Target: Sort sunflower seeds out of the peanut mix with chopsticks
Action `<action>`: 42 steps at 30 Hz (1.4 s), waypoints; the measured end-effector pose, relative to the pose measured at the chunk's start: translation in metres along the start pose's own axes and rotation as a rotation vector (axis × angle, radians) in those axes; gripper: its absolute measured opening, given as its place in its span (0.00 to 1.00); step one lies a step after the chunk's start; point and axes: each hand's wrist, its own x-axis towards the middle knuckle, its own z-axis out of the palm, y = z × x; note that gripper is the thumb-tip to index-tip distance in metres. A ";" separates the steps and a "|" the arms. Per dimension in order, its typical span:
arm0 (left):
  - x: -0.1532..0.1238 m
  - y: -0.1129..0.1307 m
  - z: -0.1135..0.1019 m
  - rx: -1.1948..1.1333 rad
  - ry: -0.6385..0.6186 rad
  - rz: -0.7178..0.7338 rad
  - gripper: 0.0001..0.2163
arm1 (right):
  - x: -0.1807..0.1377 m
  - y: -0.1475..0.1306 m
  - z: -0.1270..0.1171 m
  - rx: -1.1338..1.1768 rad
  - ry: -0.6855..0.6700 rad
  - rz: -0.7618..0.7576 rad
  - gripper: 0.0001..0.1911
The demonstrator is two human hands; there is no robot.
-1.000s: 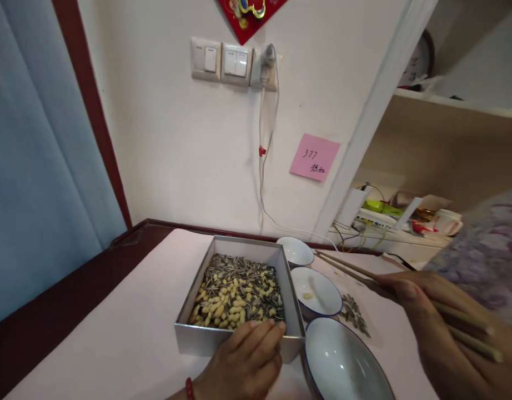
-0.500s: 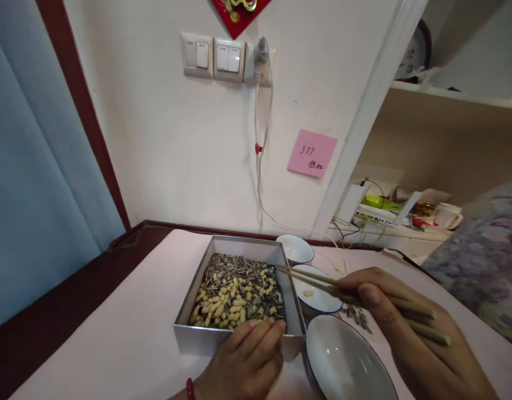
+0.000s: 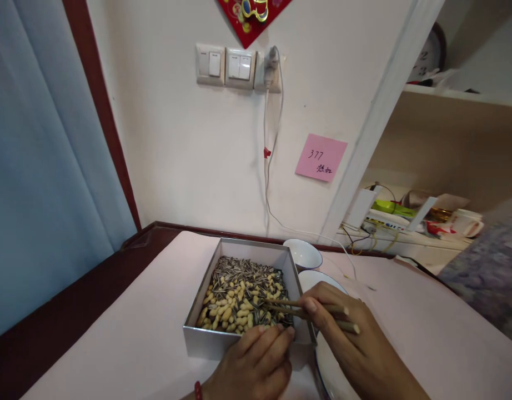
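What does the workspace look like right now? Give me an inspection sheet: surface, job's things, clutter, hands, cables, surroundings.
Surface: pale pink table top with a dark red-brown edge.
Job's things: silver box holding mixed striped seeds and pale peanuts; chopsticks with tips down in the mix.
Clutter: three white bowls right of the box, far bowl, middle bowl and near bowl partly hidden by the hand.
Hands: left hand rests on the box's near wall; right hand grips the chopsticks.
Cables: white cable hangs from the wall plug toward the shelf.
Surroundings: pink note, wall switches, blue curtain, cluttered shelf.
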 end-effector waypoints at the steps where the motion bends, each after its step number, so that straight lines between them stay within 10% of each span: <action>1: 0.000 0.000 0.000 0.001 0.002 -0.001 0.03 | 0.000 0.001 0.001 0.006 0.010 0.000 0.22; 10: -0.001 0.001 0.002 0.020 -0.006 -0.001 0.03 | -0.007 -0.002 -0.019 -0.033 0.100 -0.042 0.18; 20: -0.002 -0.004 0.001 -0.031 -0.071 0.023 0.10 | -0.051 0.011 -0.097 -0.379 0.701 0.180 0.19; 26: 0.002 -0.002 -0.002 -0.039 -0.100 -0.013 0.09 | -0.045 0.022 -0.104 -0.566 0.625 0.173 0.22; 30: 0.000 -0.002 -0.002 -0.015 -0.077 0.011 0.06 | -0.039 0.009 -0.084 -0.297 0.577 0.077 0.16; 37: -0.001 0.001 0.003 0.008 -0.015 -0.007 0.03 | -0.014 -0.006 -0.029 0.111 0.041 0.059 0.20; 42: -0.002 0.003 0.004 0.012 -0.001 -0.022 0.05 | -0.004 0.005 -0.013 0.162 -0.025 0.144 0.22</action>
